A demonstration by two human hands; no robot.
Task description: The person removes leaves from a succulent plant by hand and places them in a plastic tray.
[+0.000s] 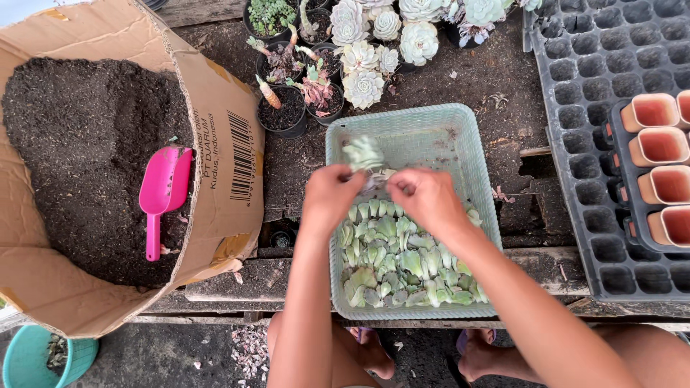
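Both hands pinched one pale succulent rosette [364, 154] over the green tray [402, 122], left hand [329, 195] gripping, right hand [424, 197] seemingly plucking; loose leaves [399, 262] filled the 6 o'clock half, 12 o'clock end bare.

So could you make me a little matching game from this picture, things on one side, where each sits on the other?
Things:
1. pink scoop
2. loose succulent leaves
3. terracotta pots
4. succulent rosette

Places:
A. in the black cell tray
B. held by both hands
C. on soil in the cardboard box
D. in the green basket

Pairs: 1-C, 2-D, 3-A, 4-B
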